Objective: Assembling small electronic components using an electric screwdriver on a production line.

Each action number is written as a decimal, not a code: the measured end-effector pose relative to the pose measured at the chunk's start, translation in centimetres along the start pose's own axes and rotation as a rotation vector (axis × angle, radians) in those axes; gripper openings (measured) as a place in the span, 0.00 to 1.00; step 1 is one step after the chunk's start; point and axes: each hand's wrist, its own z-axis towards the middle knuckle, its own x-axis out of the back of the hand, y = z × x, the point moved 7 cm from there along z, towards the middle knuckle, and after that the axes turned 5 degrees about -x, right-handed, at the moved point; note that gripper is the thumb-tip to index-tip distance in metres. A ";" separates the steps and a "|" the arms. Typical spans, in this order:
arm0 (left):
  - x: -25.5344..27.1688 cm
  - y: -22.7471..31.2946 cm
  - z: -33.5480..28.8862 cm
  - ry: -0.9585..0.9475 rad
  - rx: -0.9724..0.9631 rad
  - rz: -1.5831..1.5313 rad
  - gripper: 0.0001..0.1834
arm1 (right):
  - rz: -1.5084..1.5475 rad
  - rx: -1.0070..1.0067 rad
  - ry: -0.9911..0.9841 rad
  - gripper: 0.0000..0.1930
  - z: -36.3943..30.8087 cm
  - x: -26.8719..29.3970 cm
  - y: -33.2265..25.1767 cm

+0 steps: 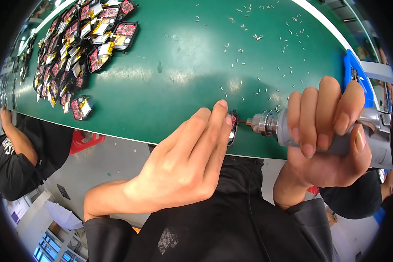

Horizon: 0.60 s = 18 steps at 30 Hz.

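Observation:
My right hand is wrapped round a grey electric screwdriver, held nearly level. Its thin bit points left and meets a small black device housing with a red circuit board inside, at the table's near edge. My left hand lies over that housing from the left, fingers together, and its fingertips press on it. Most of the housing is hidden under these fingers. I cannot make out whether a screw sits at the tip of the bit.
Many similar open housings with red boards and silver battery packs lie heaped at the far left; one housing lies apart. Small screws are scattered at the right. A blue bin stands at the right edge. Other people sit on both sides.

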 end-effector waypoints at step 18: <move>0.8 -1.0 0.2 -0.144 0.042 -0.162 0.23 | -0.021 0.036 -0.050 0.13 1.9 -2.9 0.8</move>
